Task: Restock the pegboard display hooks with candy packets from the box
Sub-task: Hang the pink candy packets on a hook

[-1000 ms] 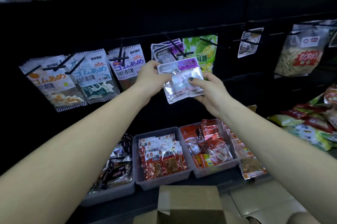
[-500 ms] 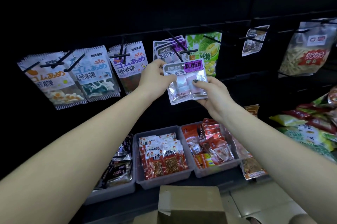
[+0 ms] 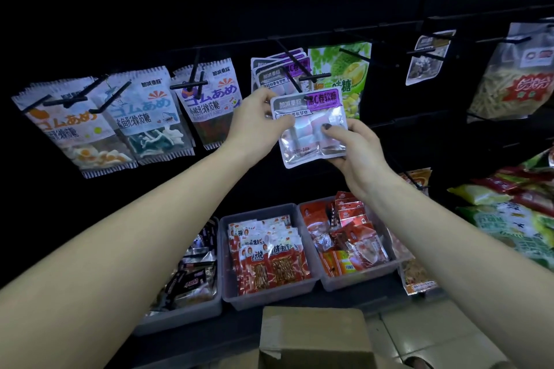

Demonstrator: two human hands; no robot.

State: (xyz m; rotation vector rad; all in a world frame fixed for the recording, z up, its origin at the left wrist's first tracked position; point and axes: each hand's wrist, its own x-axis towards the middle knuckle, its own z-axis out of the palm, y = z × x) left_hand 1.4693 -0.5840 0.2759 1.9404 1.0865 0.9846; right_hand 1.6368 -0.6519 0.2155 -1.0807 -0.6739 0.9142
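Before the black pegboard (image 3: 299,2), the purple candy packet (image 3: 310,125) was pinched by left hand (image 3: 254,125) and right hand (image 3: 356,152); its hole was best aligned with the hook (image 3: 295,64) at 12 o'clock.

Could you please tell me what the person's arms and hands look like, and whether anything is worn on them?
Both forearms are bare, with no sleeves, gloves, watch or bracelets in view. The right hand has dark polish on its thumbnail. The left hand shows no rings; its nails cannot be made out.
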